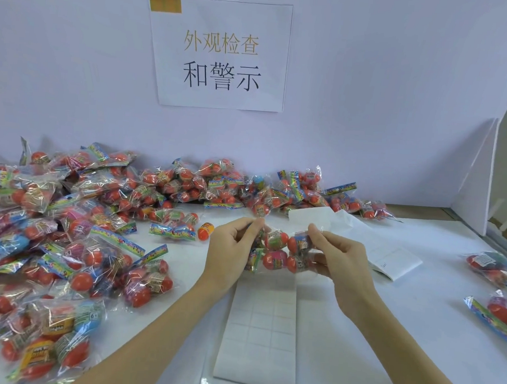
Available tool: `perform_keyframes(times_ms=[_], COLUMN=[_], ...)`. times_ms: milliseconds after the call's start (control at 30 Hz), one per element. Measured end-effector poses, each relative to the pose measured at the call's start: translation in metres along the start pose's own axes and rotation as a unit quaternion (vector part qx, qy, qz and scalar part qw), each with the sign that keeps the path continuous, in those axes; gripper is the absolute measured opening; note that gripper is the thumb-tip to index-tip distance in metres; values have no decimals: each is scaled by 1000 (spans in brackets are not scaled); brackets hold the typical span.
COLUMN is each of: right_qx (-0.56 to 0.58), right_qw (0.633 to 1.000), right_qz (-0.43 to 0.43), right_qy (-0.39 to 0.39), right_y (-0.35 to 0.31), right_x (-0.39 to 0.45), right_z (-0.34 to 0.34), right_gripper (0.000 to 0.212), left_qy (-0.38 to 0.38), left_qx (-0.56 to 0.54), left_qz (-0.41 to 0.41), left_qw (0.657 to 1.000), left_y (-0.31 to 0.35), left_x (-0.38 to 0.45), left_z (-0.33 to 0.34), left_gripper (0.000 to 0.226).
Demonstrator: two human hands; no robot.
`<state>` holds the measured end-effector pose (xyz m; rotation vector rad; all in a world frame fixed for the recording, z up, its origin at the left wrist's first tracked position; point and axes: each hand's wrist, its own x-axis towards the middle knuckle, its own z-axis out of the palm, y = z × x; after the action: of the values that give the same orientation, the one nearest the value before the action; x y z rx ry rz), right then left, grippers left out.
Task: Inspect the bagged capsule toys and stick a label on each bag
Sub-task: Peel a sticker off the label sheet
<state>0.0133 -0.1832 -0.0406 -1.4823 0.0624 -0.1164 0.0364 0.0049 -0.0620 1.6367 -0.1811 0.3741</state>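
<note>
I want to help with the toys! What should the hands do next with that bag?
Probably take a label from the label sheet below. Both the left hand and right hand hold the bag up, seemingly unlabelled.

White table (386,336), heap of bagged capsule toys (64,223) left, label sheet (259,330) centre, loose capsule (205,231), papers (386,252)

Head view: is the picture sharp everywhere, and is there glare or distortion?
Head view: the held bag between the left hand and right hand looks slightly blurred; the pile of bags glints with glare off the clear plastic; the light is soft and even; the wide lens bends the divider panel at the right edge.
</note>
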Motion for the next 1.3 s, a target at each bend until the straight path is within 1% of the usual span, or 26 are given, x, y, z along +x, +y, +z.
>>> perform_keyframes(times_ms=[100, 200, 300, 367, 467, 600, 700, 767, 833, 867, 933, 1033, 1100, 1167, 1233, 1300], right_qx=[23, 11, -6, -24, -40, -7, 4, 16, 39, 34, -2, -26, -21, -31, -47, -57], right_qw=[1000, 1000, 1000, 998, 997, 998, 998, 998, 992, 988, 982, 983, 985, 986, 988, 988], right_qz=[12, -10, -31, -48, -62, -55, -62, -40, 11, 23, 12, -12, -18, -32, -49, -64], right_qy=[-11, -19, -2, 12, 22, 20, 8, -34, -116, -152, -186, -179, -171, -158, -136, -127], right_y=[-2, 0, 2, 4, 4, 3, 3, 2, 1, 2, 4, 8, 8, 9, 10, 8], right_x=[-2, -3, -2, -1, 0, -1, -1, -1, -1, 0, -1, -1, 0, 0, 1, 1], right_z=[1, 3, 4, 3, 4, 3, 4, 3, 2, 1, 2, 3, 3, 3, 3, -1], right_gripper=[26, 29, 24, 22, 29, 35, 37, 43, 48, 47, 37, 24, 21, 18, 16, 23], left_qy=[17, 29, 46, 42, 40, 58, 55, 68, 86, 92, 92, 90, 87, 91, 85, 72], left_qx=[9, 49, 87, 104, 106, 95, 87, 86, 73, 69, 62, 67, 68, 56, 49, 69], left_qz=[14, 40, 61, 67, 79, 81, 76, 75, 59, 50, 37, 35, 34, 17, 5, 17], left_qw=[1000, 998, 993, 991, 990, 991, 992, 991, 992, 992, 993, 993, 993, 994, 995, 995], left_y=[0, -3, -4, -3, -2, 1, 5, 7, 8, 8, 7, 7, 7, 6, 6, 10], left_x=[0, 0, -3, -6, -8, -6, -6, -7, -4, -3, -2, 0, 3, 7, 6, 3], left_z=[0, 1, 5, 9, 12, 9, 8, 8, 6, 4, 2, -1, -3, -4, -5, -7], left_gripper=[27, 32, 33, 32, 31, 36, 38, 37, 38, 39, 42, 43, 43, 44, 45, 42])
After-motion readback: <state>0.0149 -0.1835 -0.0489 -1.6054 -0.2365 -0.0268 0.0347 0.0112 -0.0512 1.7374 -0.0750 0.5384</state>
